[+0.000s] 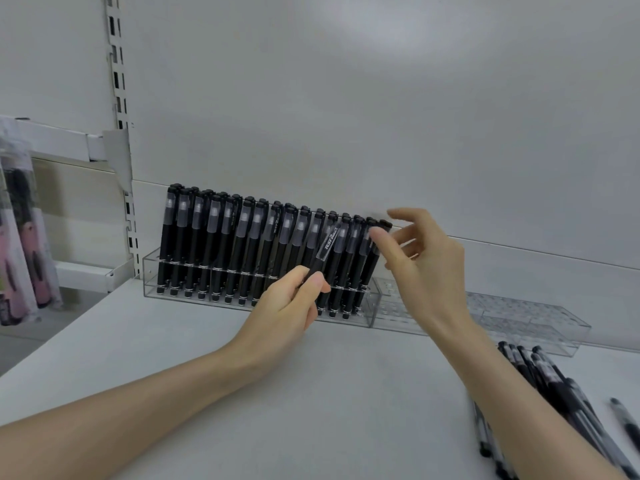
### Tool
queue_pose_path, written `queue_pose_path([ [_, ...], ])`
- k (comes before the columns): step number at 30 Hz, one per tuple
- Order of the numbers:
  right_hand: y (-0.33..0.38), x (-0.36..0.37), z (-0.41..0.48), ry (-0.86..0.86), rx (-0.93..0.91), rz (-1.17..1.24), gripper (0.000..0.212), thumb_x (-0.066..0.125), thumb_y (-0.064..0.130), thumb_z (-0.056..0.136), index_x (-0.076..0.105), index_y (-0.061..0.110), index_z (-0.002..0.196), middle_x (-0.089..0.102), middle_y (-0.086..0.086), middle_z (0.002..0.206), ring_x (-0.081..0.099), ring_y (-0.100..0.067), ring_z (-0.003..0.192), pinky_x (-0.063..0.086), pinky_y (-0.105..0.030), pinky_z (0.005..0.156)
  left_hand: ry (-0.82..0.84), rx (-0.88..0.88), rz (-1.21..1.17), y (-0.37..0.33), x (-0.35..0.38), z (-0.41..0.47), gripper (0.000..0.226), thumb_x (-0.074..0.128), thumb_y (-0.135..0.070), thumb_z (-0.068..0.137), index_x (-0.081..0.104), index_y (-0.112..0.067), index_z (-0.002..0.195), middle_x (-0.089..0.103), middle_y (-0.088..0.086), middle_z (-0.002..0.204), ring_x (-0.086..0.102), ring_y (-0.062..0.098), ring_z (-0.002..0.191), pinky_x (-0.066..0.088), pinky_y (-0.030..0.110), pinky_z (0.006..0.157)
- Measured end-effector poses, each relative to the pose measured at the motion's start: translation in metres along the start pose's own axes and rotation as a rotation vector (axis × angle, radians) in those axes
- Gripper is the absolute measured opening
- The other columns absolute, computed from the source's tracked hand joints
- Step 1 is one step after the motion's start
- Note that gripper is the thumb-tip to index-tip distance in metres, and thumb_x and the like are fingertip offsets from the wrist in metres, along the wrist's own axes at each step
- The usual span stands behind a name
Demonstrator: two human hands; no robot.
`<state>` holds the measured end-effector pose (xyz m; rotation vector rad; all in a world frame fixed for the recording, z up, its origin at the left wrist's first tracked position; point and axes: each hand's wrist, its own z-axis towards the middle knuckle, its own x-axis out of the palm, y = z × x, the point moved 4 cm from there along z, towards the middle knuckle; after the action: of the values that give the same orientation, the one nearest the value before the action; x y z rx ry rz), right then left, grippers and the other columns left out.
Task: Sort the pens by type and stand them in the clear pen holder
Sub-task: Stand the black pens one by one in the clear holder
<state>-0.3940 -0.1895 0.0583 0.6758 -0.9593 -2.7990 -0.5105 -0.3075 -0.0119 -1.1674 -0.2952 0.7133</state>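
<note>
Pens (263,251) fill one clear holder (152,271); left hand (287,306) pinches another pen (323,251), right hand (426,258) spread, loose pens (554,386) remaining.

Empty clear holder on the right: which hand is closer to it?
Right. The right hand hovers by the left end of the empty holder; the left hand is farther left, gripping a pen in front of the full holder.

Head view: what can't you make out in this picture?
Head view, loose pens: blurred, partly behind the right forearm, cut off by the lower edge.
Head view, held pen: lower barrel hidden inside the left hand.
Head view, packets: cut off by the left edge, print unreadable.
</note>
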Motion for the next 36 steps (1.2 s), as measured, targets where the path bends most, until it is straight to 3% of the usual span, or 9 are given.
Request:
queue_pose_path([
  [4,0.008,0.017,-0.014,0.222,0.121,0.334,0.022,0.072,0.015,0.082,0.064,0.017,0.103,0.072,-0.005,0.076,0.069,-0.017,0.073,0.057,-0.031,0.070,0.105,0.023,-0.025,-0.002,0.012,-0.006,0.024,0.039,-0.024,0.100,0.059,-0.012,0.093,0.042,-0.002,0.056,0.033,0.004,0.043,0.026,0.011,0.042],
  [10,0.004,0.017,-0.012,0.238,0.189,0.523,0.033,0.060,-0.001,0.089,0.060,0.011,0.120,0.072,-0.011,0.083,0.070,-0.012,0.073,0.055,-0.021,0.067,0.165,0.032,-0.061,0.001,0.011,-0.004,0.022,0.041,-0.015,0.099,0.062,-0.010,0.096,0.062,-0.002,0.065,0.053,0.014,0.054,0.045,0.025,0.053],
  [13,0.003,0.014,-0.009,0.251,0.174,0.497,0.034,0.061,-0.003,0.088,0.062,0.015,0.116,0.072,-0.003,0.074,0.069,-0.012,0.069,0.056,-0.021,0.065,0.172,0.092,0.107,0.003,0.010,-0.004,0.020,0.049,-0.021,0.097,0.066,-0.012,0.092,0.065,-0.003,0.070,0.059,0.011,0.065,0.048,0.028,0.063],
  [15,0.003,0.004,-0.003,0.159,0.119,0.425,0.031,0.064,-0.002,0.086,0.061,0.016,0.112,0.072,-0.008,0.077,0.070,-0.016,0.069,0.057,-0.024,0.066,0.112,0.261,0.379,0.003,0.007,-0.004,0.024,0.050,-0.032,0.096,0.068,-0.016,0.096,0.062,-0.011,0.079,0.056,0.002,0.076,0.044,0.019,0.070],
  [18,0.004,-0.019,0.007,-0.020,0.034,0.326,0.027,0.065,0.001,0.086,0.059,0.017,0.108,0.068,-0.016,0.083,0.069,-0.023,0.072,0.058,-0.027,0.068,0.027,0.533,0.820,0.005,0.002,-0.004,0.038,0.041,-0.039,0.092,0.064,-0.018,0.113,0.057,-0.007,0.101,0.050,0.008,0.092,0.038,0.024,0.083],
  [20,0.002,-0.026,0.009,-0.093,0.002,0.302,0.027,0.064,0.002,0.087,0.059,0.021,0.106,0.068,-0.014,0.084,0.069,-0.023,0.076,0.058,-0.028,0.070,0.023,0.594,0.956,0.009,0.003,-0.003,0.038,0.042,-0.036,0.091,0.061,-0.017,0.117,0.056,-0.002,0.109,0.047,0.013,0.100,0.032,0.026,0.088],
  [23,-0.003,-0.026,0.009,-0.139,-0.020,0.285,0.029,0.063,0.003,0.088,0.057,0.026,0.104,0.069,-0.009,0.084,0.069,-0.021,0.078,0.058,-0.031,0.074,0.019,0.606,1.049,0.012,0.005,-0.003,0.041,0.041,-0.037,0.090,0.060,-0.015,0.120,0.055,0.002,0.113,0.045,0.016,0.108,0.030,0.029,0.094],
  [26,-0.009,-0.021,0.008,-0.151,-0.023,0.253,0.028,0.063,0.003,0.088,0.058,0.025,0.105,0.068,-0.004,0.082,0.069,-0.017,0.076,0.058,-0.035,0.076,0.016,0.584,1.098,0.013,0.006,-0.002,0.045,0.039,-0.038,0.090,0.060,-0.014,0.120,0.055,0.001,0.113,0.045,0.017,0.107,0.041,0.035,0.091],
  [36,-0.020,-0.003,0.012,0.012,0.010,0.113,0.031,0.066,0.002,0.085,0.062,0.029,0.100,0.067,-0.001,0.076,0.068,-0.019,0.074,0.057,-0.039,0.077,0.034,0.545,1.173,0.010,0.008,-0.003,0.048,0.038,-0.039,0.089,0.062,-0.011,0.120,0.057,0.002,0.111,0.047,0.019,0.105,0.046,0.037,0.086],
])
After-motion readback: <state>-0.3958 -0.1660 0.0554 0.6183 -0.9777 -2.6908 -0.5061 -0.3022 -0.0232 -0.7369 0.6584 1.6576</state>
